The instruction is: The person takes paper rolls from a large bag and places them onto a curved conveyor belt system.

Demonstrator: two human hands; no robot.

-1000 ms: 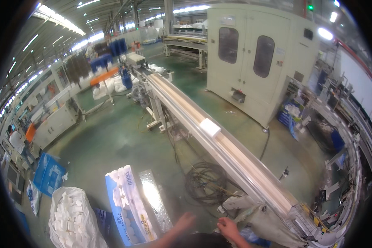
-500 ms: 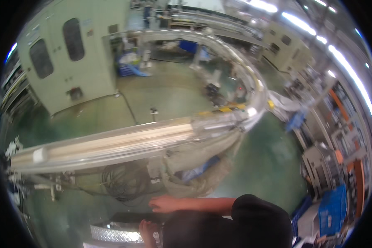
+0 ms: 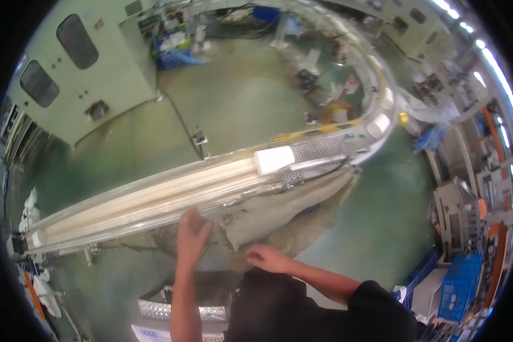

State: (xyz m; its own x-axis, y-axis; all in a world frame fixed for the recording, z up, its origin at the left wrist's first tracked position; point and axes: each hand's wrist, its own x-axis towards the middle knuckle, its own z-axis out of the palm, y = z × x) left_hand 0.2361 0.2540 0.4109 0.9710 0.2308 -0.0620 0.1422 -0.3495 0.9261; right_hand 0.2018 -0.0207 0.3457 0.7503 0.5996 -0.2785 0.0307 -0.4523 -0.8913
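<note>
My left hand (image 3: 192, 236) reaches up beside the near edge of a long conveyor (image 3: 171, 196), its thumb apart from its fingers and nothing visible in it. My right hand (image 3: 268, 259) is held lower, in front of my body, its fingers loosely curled in, with nothing seen in them. A white cylindrical roll (image 3: 275, 161) lies on the conveyor where the pale belts meet a perforated metal plate (image 3: 319, 149). Another white roll (image 3: 38, 237) is at the conveyor's far left end. On the curve sit more white rolls (image 3: 378, 125).
Below my left hand stands an open box (image 3: 154, 309) with shiny patterned sides. Greyish sheeting (image 3: 268, 219) hangs under the conveyor. A pale green cabinet machine (image 3: 80, 74) stands at far left. Blue crates (image 3: 459, 288) and shelving are on the right.
My left hand has risen from beside the box to the conveyor's edge. My right hand has shifted right. The view has tilted down, and a white roll now shows at the conveyor's middle.
</note>
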